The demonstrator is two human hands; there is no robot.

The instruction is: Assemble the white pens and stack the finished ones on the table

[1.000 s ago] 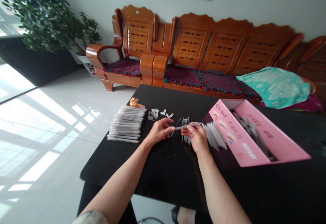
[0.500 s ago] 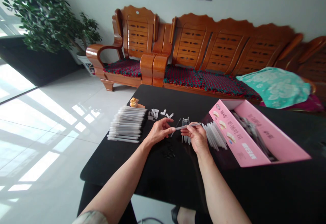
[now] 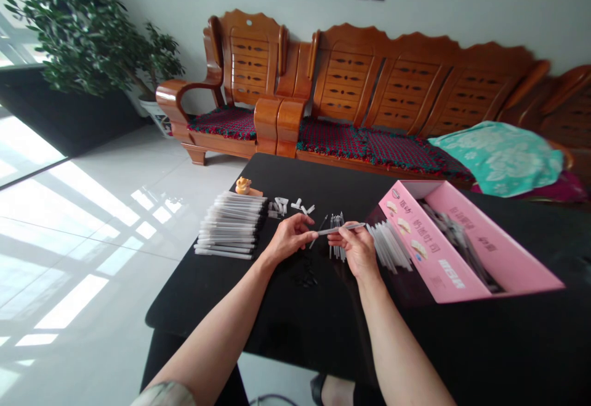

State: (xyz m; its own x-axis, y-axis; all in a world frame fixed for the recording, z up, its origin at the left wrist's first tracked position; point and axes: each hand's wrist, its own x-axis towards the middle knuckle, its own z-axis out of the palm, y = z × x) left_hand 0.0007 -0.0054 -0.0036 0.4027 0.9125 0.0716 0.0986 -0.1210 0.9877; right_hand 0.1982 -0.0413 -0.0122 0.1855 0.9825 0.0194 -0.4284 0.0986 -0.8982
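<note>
My left hand (image 3: pixel 290 238) pinches the left end of a translucent white pen barrel (image 3: pixel 329 231) between thumb and fingers. The barrel's other end is held by my right hand (image 3: pixel 357 247), so it lies almost level above the table. Just beneath and behind the right hand lies a bunch of thin pen refills (image 3: pixel 340 220), partly covered by its fingers. One refill (image 3: pixel 318 232) lies apart, close to the left fingertips. To the right of that hand are several loose white barrels (image 3: pixel 391 247). Small black pieces (image 3: pixel 306 275) are scattered in front of the hands.
Stacked white pens with dark ends (image 3: pixel 231 227) lie left on the black table (image 3: pixel 318 326). Behind are small white pieces (image 3: pixel 279 204) and an orange figurine (image 3: pixel 243 185). A pink box (image 3: pixel 427 258) with grey items stands right. A wooden bench (image 3: pixel 351 79) is beyond.
</note>
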